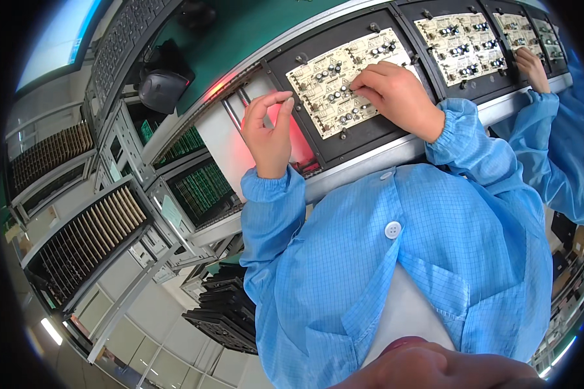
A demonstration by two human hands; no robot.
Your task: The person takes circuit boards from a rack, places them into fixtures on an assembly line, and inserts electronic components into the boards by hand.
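Observation:
My right hand is over a cream circuit board carrying black cylindrical capacitors. Its fingers bend down together at the middle of the board, among the components; whatever is between the fingertips is too small to make out. The board lies in a black carrier frame with knob-like posts around it. Beside that frame's left edge, my left hand is raised with thumb and forefinger loosely curved toward each other. No object shows between them.
To the right, another framed board sits on the line, and a co-worker's hand reaches over a further one. A metal rail runs along the near side. Racks of boards stand at left, with a black mouse and keyboard beyond.

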